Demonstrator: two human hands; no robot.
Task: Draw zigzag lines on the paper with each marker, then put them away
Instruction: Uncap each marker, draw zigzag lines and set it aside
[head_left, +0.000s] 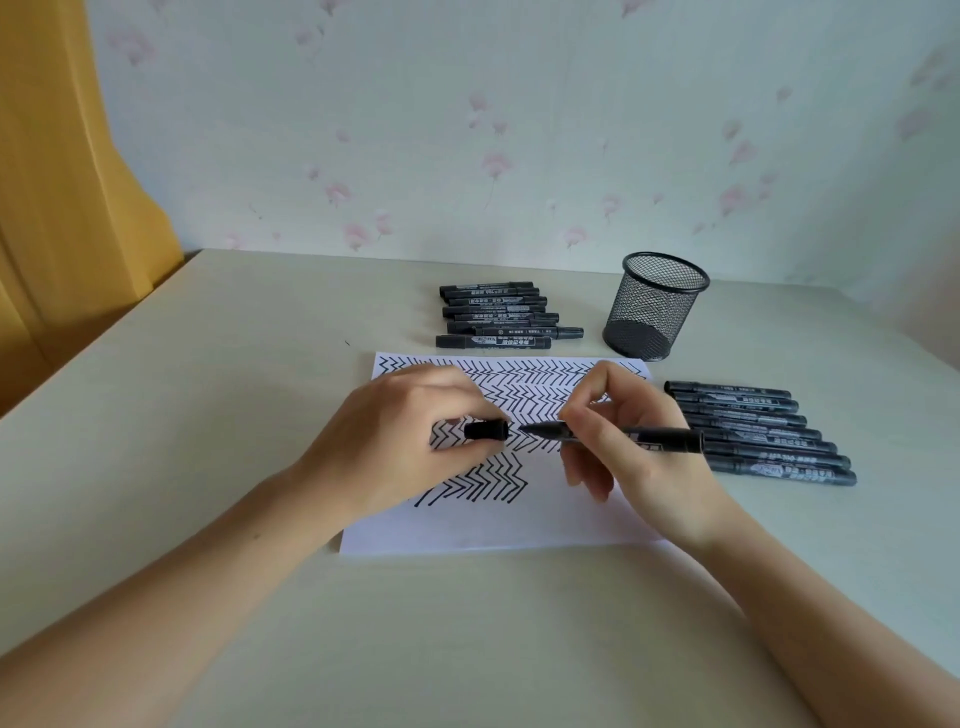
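A white sheet of paper (519, 519) lies on the table, its upper half filled with black zigzag lines. My right hand (623, 447) grips an uncapped black marker (649, 435) lying almost level above the paper, tip pointing left. My left hand (405, 441) pinches the marker's black cap (487, 431), its open end facing the tip with a small gap between them. Several capped black markers (498, 315) lie in a row behind the paper. Another row of several markers (763, 431) lies to the right of the paper.
A black wire-mesh pen cup (654, 306) stands upright and looks empty, behind the paper's right corner. The pale table (208, 415) runs back to a floral wall. A yellow curtain (62, 182) hangs at the left.
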